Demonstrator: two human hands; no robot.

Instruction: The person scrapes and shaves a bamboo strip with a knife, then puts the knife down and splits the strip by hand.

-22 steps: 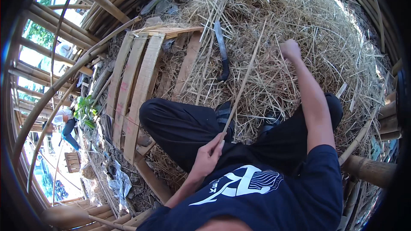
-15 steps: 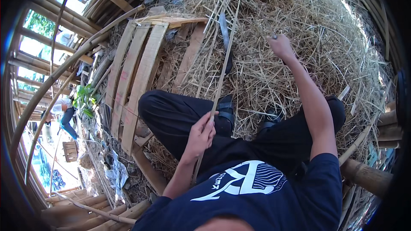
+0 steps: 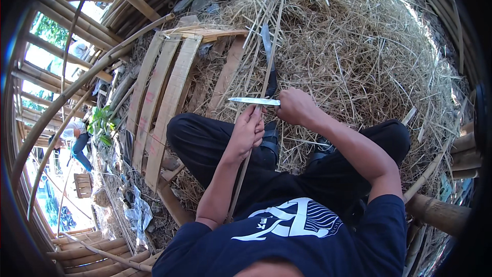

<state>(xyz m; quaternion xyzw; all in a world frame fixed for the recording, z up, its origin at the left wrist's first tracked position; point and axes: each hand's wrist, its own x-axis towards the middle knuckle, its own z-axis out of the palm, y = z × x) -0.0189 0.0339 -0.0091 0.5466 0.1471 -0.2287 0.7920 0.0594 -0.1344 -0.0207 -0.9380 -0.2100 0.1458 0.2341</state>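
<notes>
A long, thin bamboo strip (image 3: 240,187) runs from beside my body up past my knees, and my left hand (image 3: 247,132) is closed around it. My right hand (image 3: 296,106) grips a knife by its handle, which the fingers hide. The bright knife blade (image 3: 254,101) points left and lies across the strip, just beyond my left fingertips. Whether its edge bites into the strip I cannot tell. Farther off, a second, larger blade (image 3: 267,43) with a dark handle (image 3: 271,83) rests on the shavings beside several thin strips (image 3: 256,33).
Pale shavings (image 3: 359,56) cover the ground ahead and to the right. A slatted wooden pallet (image 3: 148,100) lies left of my knee. Bamboo poles (image 3: 97,74) frame the left side, and a thick bamboo pole (image 3: 438,215) is at my right. Another person (image 3: 79,141) is outside at far left.
My right hand has come back from over the shavings to beside my left hand, and the knife blade now shows across the strip. My left hand has moved slightly farther from my body.
</notes>
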